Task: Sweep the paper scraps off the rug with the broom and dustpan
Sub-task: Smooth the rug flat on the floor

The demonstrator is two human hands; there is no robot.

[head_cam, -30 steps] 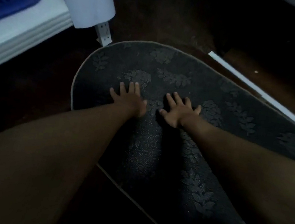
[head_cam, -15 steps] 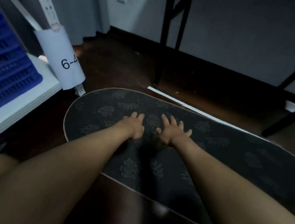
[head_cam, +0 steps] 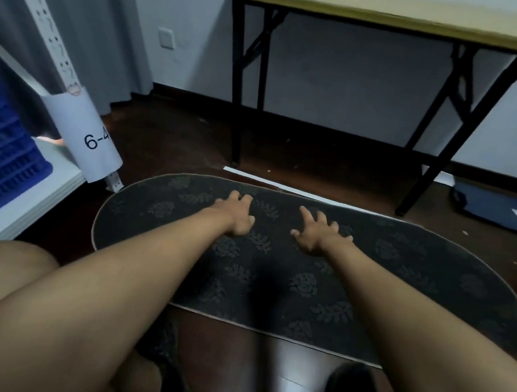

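On the dark wood floor, the long oval rug (head_cam: pixel 275 262) runs from left to right under both hands (head_cam: pixel 276 223), which rest flat and empty on its far side, the left hand (head_cam: pixel 235 215) nearer its round end.

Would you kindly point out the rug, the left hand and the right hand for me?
rug (head_cam: pixel 273 281), head view, on its patterned middle.
left hand (head_cam: pixel 235 215), head view, on the back of the hand.
right hand (head_cam: pixel 317 234), head view, on the back of the hand.
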